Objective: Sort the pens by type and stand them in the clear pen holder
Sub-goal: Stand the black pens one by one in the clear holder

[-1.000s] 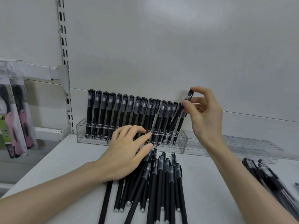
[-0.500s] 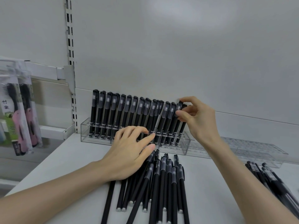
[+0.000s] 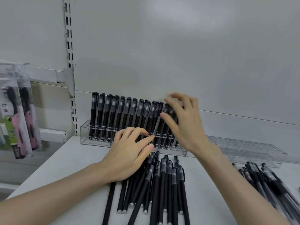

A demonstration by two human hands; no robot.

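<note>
**Another pen goes in; right hand lets go**

The right hand (image 3: 183, 124) hangs with fingers spread and blurred in front of the right end of the row of standing pens (image 3: 123, 114), holding nothing. A second earlier it pinches a black capped pen above that end; half a second earlier it presses the pen down among its neighbours. That pen now appears to stand in the clear pen holder (image 3: 84, 137) at the back of the shelf, though the hand hides the exact slot. The left hand (image 3: 128, 153) lies where it was, palm down on the loose pile of pens (image 3: 162, 184) just in front of the holder, fingers relaxed over the caps and no pinch visible. By the look of it one more pen of this type is placed and the next is to be drawn from the pile under the left hand. A second pile (image 3: 267, 181) waits at the right, near an empty holder (image 3: 251, 151).
</note>
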